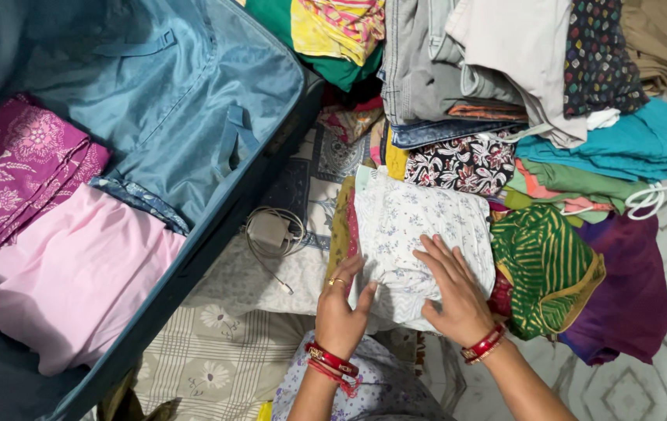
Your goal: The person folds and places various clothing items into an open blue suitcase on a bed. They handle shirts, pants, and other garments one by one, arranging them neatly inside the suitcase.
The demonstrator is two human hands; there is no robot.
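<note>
Left hand [343, 306]: edge-on, fingers straight and together, pressed against the left border of the white floral garment [419, 234]; open, gripping nothing; gold ring, red bangles at wrist.
Right hand [452, 290]: flat, palm down, fingers spread on the garment's lower half; open, not clasping; red bangles at wrist.
White floral garment: thin, crinkled cotton with small pale-blue sprigs, folded to a rough rectangle; lies directly under both hands, on the bedspread.
Bedspread [224, 355]: soft cream cloth, printed checks and flowers, left of and below the left hand.
Charger [269, 231]: white squarish block with looped thin cable, just left of the left hand, beyond it.
Suitcase [193, 117]: open, teal shell, glossy blue lining with straps, far left of the left hand.
Pink fabric [76, 277]: smooth, folded, inside the suitcase.
Purple fabric [14, 171]: floral pattern, beside the pink.
Green striped cloth [544, 265]: yellow lines, gold border, just right of the right hand.
Clothes pile [520, 86]: denim, prints, teal knit, beyond both hands.
</note>
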